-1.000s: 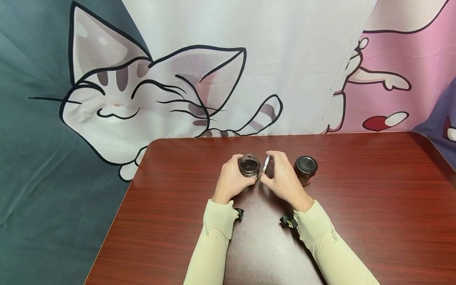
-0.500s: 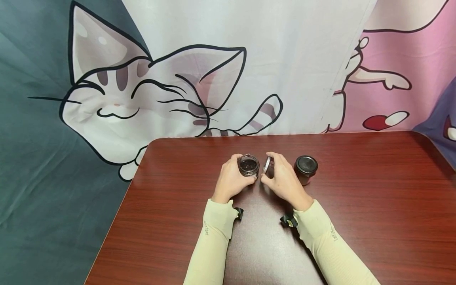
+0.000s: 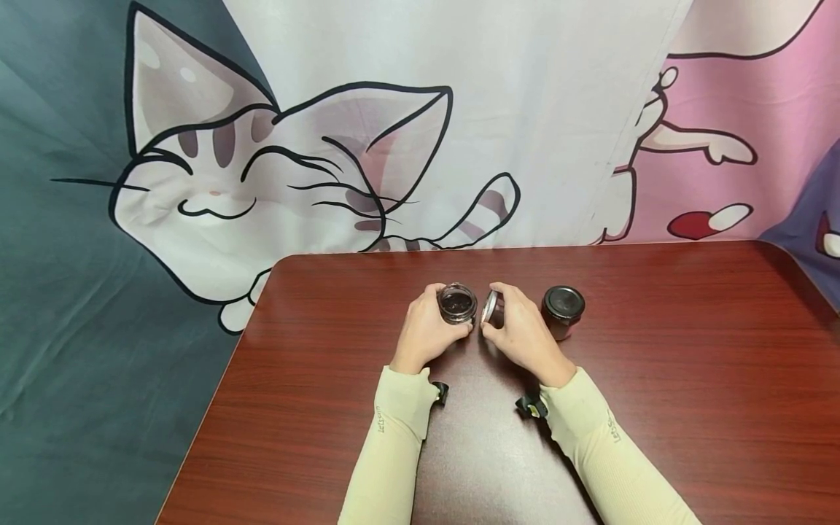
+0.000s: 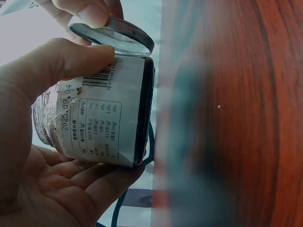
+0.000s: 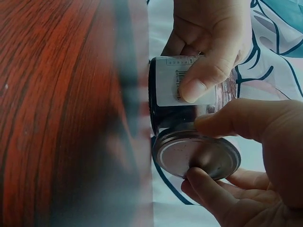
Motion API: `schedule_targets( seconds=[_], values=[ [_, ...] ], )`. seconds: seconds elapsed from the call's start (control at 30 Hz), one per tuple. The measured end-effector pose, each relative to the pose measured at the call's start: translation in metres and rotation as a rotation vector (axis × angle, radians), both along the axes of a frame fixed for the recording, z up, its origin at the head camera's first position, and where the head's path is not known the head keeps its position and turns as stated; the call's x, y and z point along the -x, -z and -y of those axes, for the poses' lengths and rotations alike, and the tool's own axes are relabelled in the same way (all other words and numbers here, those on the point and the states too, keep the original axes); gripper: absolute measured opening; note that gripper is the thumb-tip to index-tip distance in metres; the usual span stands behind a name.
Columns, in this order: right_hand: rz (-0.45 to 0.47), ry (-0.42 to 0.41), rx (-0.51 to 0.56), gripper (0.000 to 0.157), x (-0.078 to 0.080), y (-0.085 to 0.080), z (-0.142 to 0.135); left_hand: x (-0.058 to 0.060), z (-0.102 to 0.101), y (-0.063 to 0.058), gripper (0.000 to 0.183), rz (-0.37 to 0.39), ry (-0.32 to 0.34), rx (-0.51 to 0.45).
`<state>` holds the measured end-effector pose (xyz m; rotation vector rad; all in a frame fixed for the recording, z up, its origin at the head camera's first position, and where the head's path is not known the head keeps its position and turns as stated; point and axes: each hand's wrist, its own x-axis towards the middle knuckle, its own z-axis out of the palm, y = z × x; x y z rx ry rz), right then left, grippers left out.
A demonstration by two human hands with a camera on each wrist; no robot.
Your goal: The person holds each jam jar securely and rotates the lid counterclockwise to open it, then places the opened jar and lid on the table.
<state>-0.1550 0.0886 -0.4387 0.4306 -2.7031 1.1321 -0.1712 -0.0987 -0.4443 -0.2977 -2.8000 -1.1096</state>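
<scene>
Step in hand, by judgement: handling of jar and lid as separate parts, one to each hand; whether for removal or for refitting, cannot tell from this moment.

Position of the glass jar (image 3: 457,304): toward the far side of the table (image 3: 308,394), just left of the lid (image 3: 489,307). Upright, mouth uncovered, interior dark; contents not identifiable. Contact between base and table: cannot tell. Printed label (image 4: 94,125) with barcode on the side wall.

In the left hand (image 3: 423,329): jar, gripped round from the left, with the thumb on the near side.

In the right hand (image 3: 521,328): lid, pinched between thumb and fingers, tilted nearly on edge, apart from the jar mouth.

Just right of the right hand: second jar (image 3: 563,312), upright, with dark cap in place, not gripped.

Next move, by judgement: hold the jar steady and upright. For refitting, level the lid over the mouth and seat squarely before turning. For setting aside, lay flat, clear of the second jar.
</scene>
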Motion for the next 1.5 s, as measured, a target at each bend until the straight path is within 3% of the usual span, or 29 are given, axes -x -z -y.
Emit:
schedule_targets(
  seconds=[0.9, 1.5],
  values=[
    [0.091, -0.005, -0.054, 0.067, 0.0005, 0.0022, 0.0007, 0.0003, 0.0000, -0.0007, 0.073, 0.037, -0.002, 0.002],
    [0.100, 0.002, -0.073, 0.068, 0.0004, 0.0038, 0.0000, 0.0004, 0.0003, 0.0006, 0.072, 0.050, -0.001, -0.006]
  ],
)
